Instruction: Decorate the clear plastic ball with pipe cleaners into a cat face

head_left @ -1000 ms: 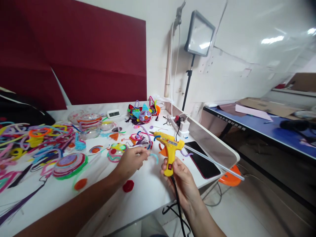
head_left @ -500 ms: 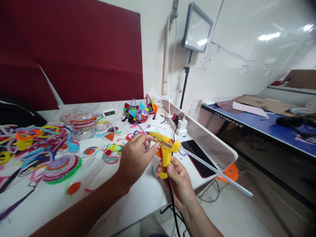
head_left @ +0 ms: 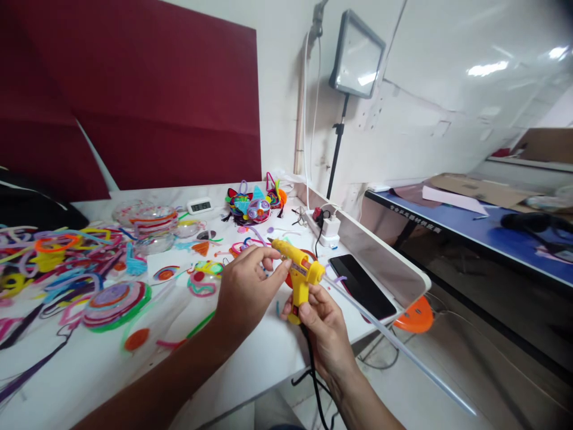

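Observation:
My right hand [head_left: 323,329] grips the handle of a yellow hot glue gun [head_left: 298,269] with a black cord hanging down. A long clear glue stick [head_left: 394,346] sticks out of its back toward the lower right. My left hand [head_left: 248,289] is closed in a pinch right at the gun's barrel near the nozzle; what its fingertips hold is too small to make out. Both hands hover over the white table [head_left: 250,358] near its front edge.
Heaps of coloured pipe cleaners [head_left: 58,257] and coiled discs [head_left: 114,298] cover the table's left. Clear bowls [head_left: 150,224], a small clock [head_left: 200,205], a colourful craft piece [head_left: 255,206], a power strip [head_left: 324,227] and a black phone [head_left: 362,286] lie around. A lamp panel [head_left: 358,54] stands behind.
My left hand rose from the table to the glue gun's barrel and pinches there. The gun tilted, so the glue stick now points lower right.

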The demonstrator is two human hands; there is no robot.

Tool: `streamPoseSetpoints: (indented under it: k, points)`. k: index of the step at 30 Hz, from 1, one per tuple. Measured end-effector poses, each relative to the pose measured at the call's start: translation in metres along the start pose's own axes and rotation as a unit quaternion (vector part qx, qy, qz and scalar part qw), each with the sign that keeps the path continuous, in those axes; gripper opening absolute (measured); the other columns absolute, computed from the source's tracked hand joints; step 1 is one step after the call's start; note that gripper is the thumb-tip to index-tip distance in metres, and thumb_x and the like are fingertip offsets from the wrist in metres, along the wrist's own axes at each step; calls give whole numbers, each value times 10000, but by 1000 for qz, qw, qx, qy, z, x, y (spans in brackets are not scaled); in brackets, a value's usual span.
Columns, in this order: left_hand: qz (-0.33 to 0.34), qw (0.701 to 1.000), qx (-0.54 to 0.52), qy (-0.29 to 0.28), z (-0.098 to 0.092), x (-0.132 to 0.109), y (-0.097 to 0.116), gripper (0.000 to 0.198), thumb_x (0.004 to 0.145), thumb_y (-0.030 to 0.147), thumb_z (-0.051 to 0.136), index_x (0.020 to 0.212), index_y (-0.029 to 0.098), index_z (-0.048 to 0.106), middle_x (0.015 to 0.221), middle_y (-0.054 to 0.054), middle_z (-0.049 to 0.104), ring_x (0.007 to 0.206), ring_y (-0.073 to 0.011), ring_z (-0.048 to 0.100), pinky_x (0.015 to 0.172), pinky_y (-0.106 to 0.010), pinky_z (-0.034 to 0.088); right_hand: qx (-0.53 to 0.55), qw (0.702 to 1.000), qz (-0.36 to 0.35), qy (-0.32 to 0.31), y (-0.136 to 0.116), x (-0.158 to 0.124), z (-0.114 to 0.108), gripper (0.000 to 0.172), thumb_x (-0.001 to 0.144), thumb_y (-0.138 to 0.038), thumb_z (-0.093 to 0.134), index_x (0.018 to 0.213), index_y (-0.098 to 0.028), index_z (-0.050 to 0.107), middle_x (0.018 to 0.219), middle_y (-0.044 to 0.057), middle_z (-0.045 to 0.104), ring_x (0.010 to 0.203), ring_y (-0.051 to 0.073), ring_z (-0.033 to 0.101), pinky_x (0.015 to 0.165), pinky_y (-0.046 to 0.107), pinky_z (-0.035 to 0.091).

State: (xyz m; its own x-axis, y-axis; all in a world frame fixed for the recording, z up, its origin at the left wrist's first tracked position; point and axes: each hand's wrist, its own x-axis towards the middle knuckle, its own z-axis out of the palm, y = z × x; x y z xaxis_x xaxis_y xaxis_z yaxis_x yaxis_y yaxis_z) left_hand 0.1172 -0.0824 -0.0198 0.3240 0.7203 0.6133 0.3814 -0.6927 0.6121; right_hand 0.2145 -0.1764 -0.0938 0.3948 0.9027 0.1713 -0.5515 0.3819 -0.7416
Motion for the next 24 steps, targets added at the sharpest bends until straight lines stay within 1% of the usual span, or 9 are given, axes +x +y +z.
streamPoseSetpoints:
  k: [5,8,11,15,18,21,24]
  points:
    - [-12,1000,3,-14,-2,-1,3,116,752,276,654,766,164,679,648,24,607,453,-82,472,511,-234,406,-8,1000,0,3,1,-2,-2,380,749,-297,787,1047,-180,581,789,25,712,654,163,669,694,307,529]
    - [-20,999,8,-24,-5,-1,6,102,750,264,645,759,172,687,650,21,641,458,-89,480,510,-234,406,-9,1000,-4,6,1,-2,-3,361,731,-283,799,1006,-185,586,792,11,699,643,157,664,698,309,529]
    - [-13,999,16,-33,-7,0,7,87,757,242,627,751,182,690,619,29,644,458,-98,480,500,-233,397,-11,1000,-4,6,0,-2,-5,347,722,-271,803,981,-188,588,809,10,694,639,153,659,699,309,523]
    - [7,999,33,-31,-9,0,7,95,764,181,594,744,184,687,591,37,638,441,-98,466,486,-233,379,-24,1000,1,-7,-1,-3,-7,310,744,-265,786,968,-186,587,776,14,697,652,155,657,706,300,507]
    - [31,998,45,-30,-9,-1,5,101,766,150,587,732,178,678,613,31,651,462,-100,493,491,-231,377,-28,999,3,-15,-1,-5,-8,300,752,-266,779,968,-186,587,778,21,706,666,159,661,706,296,499]
    - [64,995,72,-35,-8,-1,3,109,773,128,584,716,170,667,634,19,656,506,-108,536,512,-234,383,-21,1000,5,-3,-1,-6,-8,325,730,-261,795,973,-188,593,786,17,703,649,161,661,710,313,508]
    - [90,989,108,-45,-8,0,0,115,797,128,578,727,164,663,673,4,669,585,-127,595,566,-244,409,-15,1000,9,14,0,-6,-8,338,709,-265,808,958,-191,592,769,10,698,624,163,659,707,330,520]
